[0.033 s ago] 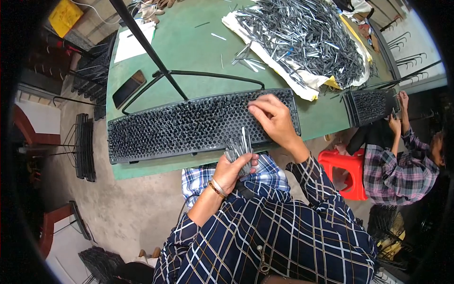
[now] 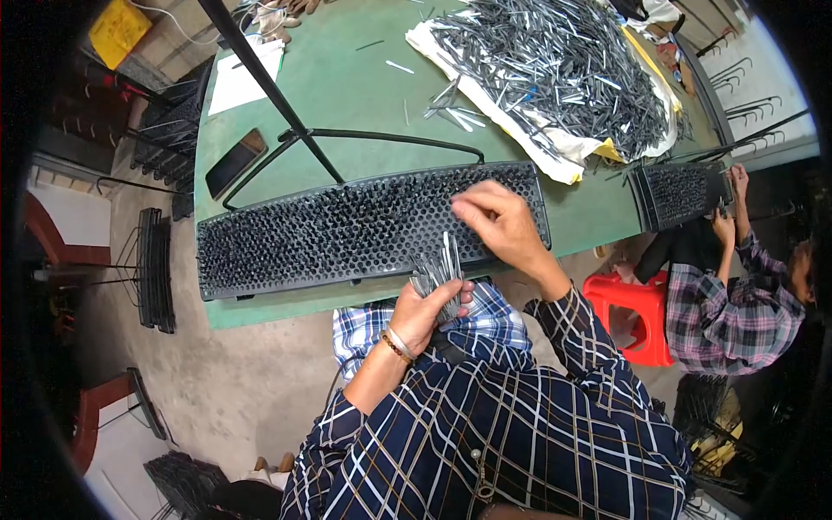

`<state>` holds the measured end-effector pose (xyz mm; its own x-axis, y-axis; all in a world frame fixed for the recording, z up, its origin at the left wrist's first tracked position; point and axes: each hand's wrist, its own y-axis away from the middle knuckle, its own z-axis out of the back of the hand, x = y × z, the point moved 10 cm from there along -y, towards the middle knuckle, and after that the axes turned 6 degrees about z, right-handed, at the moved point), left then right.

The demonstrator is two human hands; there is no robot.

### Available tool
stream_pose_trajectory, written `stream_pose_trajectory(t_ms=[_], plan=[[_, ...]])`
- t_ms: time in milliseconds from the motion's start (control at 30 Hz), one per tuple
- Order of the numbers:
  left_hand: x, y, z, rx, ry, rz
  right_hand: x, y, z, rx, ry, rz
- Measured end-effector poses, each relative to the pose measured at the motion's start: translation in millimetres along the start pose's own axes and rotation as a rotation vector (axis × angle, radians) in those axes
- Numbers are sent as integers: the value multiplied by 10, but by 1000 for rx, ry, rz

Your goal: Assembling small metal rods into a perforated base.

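A bundle of thin grey and black slivers (image 2: pixel 436 282) fans upward out of my left hand (image 2: pixel 422 308), whose fingers are wrapped round it. This hand is at the near edge of a long black perforated panel (image 2: pixel 381 221). Rows of small holes cover the panel, and many short dark pieces stick up from its left and middle parts. Bare holes show more toward the right. Over that right part is my right hand (image 2: pixel 501 221), thumb and fingers pinched together and slightly blurred. Whatever is between those fingertips is too small to make out.
A large heap of similar slivers (image 2: pixel 555 74) lies on a white sack (image 2: pixel 555 166) on the green table (image 2: pixel 364 87). A black rod frame (image 2: pixel 390 134) rises behind the panel. A phone (image 2: pixel 236 163) lies left. Another person (image 2: pixel 732 295) works at right beside a red stool (image 2: pixel 628 321).
My right hand has shifted very slightly left over the panel. My left hand and its bundle have barely moved.
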<state>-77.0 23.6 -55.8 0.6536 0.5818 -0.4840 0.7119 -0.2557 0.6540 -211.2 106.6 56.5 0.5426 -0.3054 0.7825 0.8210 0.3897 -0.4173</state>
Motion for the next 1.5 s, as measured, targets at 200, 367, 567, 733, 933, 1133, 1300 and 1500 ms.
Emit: stream_pose_trajectory(t_ms=[200, 367, 567, 733, 933, 1133, 1300, 1500], plan=[[-51, 7, -79, 11, -83, -31, -282, 339, -322, 307, -462, -466], [41, -65, -56, 23, -107, -9, -415, 194, -13, 58, -473, -459], [102, -110, -47, -6, -4, 6, -538, 21, 217, -227, -251, -290], [81, -62, -75, 10, -27, 22, -312, -50, 248, -237, -19, -87], [88, -70, -38, -11, -13, 14, -178, -29, 233, -235, 61, 59], [121, -81, -12, 10, -21, 11, 9, -29, 129, -144, 298, 205], [122, -76, -12, 6, -24, 12, 16, -42, 90, -121, 300, 228], [117, -76, -47, 5, -31, 17, -31, 1, 65, -74, 350, 184]])
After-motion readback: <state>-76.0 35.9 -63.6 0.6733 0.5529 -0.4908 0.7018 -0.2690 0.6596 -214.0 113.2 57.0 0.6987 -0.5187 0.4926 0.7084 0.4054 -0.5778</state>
